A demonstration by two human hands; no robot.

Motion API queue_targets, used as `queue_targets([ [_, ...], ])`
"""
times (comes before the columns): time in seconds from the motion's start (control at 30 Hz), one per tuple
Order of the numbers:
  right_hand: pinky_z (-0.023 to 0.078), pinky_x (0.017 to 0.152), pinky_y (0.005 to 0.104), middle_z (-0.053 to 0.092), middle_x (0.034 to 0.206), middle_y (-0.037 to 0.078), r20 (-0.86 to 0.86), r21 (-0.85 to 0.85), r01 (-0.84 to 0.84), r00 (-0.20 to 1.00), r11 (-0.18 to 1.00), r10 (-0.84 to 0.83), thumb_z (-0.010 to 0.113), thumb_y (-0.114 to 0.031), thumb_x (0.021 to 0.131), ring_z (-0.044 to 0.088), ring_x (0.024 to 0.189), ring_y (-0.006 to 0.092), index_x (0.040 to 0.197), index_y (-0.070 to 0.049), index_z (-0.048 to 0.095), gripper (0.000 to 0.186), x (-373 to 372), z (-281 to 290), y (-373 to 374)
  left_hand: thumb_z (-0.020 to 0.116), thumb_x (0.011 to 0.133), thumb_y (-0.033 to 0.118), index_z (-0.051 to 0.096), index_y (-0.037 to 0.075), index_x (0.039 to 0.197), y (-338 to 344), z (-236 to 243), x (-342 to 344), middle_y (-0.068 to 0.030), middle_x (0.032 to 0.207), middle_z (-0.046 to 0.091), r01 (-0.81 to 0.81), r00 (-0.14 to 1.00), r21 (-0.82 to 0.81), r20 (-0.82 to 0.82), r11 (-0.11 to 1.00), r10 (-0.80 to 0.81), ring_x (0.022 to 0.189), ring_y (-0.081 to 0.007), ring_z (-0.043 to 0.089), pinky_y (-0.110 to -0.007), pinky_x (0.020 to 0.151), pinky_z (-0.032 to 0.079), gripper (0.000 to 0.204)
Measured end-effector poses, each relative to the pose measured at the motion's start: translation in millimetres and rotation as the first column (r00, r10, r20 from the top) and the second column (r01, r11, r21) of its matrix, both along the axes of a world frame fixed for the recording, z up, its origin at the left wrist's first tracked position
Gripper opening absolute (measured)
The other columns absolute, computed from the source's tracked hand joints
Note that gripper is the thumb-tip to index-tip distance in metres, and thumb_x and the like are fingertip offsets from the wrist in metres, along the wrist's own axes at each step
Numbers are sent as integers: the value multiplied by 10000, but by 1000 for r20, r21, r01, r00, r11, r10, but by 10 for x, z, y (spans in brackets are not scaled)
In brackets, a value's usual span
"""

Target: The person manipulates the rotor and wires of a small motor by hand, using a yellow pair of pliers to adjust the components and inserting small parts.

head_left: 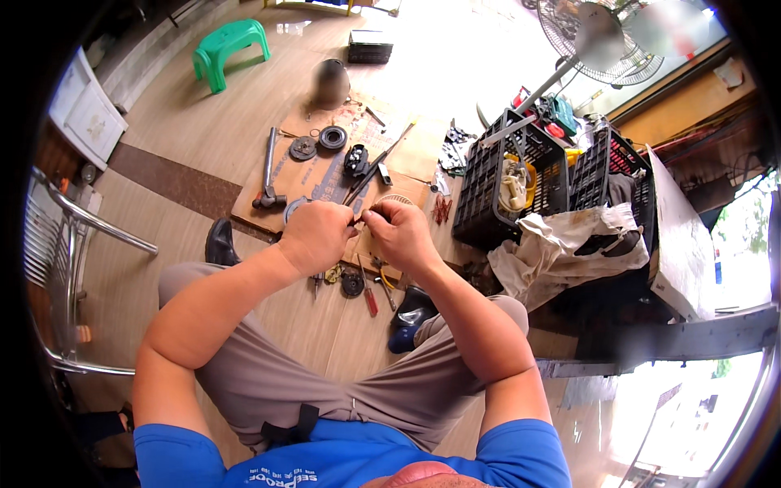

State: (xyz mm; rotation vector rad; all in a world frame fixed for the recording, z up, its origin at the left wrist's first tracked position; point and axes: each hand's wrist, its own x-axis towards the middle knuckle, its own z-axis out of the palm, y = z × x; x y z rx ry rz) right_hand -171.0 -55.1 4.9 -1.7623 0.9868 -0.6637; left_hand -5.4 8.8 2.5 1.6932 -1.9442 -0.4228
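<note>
My left hand (316, 234) and my right hand (403, 236) meet over the near part of a cardboard sheet (419, 150), fingertips pinched together. Something small seems to be between them, too little to make out. Just beyond the fingers lie long thin dark tools (386, 161) and a black machine part (355, 160). Farther left on the cardboard are a dark ring (332, 138), a grey disc (303, 148) and a hammer (269, 171). Nearer me sit a red-handled screwdriver (370, 302) and a round black part (352, 284). My right hand partly covers a pale round item (396, 199).
Black plastic crates (480, 191) holding assorted items stand at right, with a pale cloth (561, 244) draped at the front. A standing fan (602, 37) rises behind. A green stool (232, 49), a black box (370, 46) and a metal chair (106, 215) surround the floor.
</note>
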Motion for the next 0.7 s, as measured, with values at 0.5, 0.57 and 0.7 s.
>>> queue_targets([
  [0.5,489,635,298,684,774,144,53,-39,-53,997,998,55,629,-124,901,605,666,130,941,39,668,173,-62,68,10,673,836,171,673,-11,888,-29,111,121,-200,818,672,156,891,349,-454,924,21,787,-362,653,-412,677,503,189],
  [0.57,490,637,297,685,778,144,62,-62,-63,996,996,66,629,-120,904,605,666,130,943,39,668,168,-40,88,21,671,836,161,679,-9,892,-34,30,159,-203,813,669,162,854,371,-516,914,58,779,-363,652,-405,680,502,179],
  [0.7,477,611,291,673,737,141,52,-64,-4,999,998,8,637,-134,907,594,641,129,931,37,673,177,-44,28,15,675,830,154,688,-5,870,-24,159,105,-210,791,660,80,943,220,-332,972,-2,771,-366,651,-413,689,501,165],
])
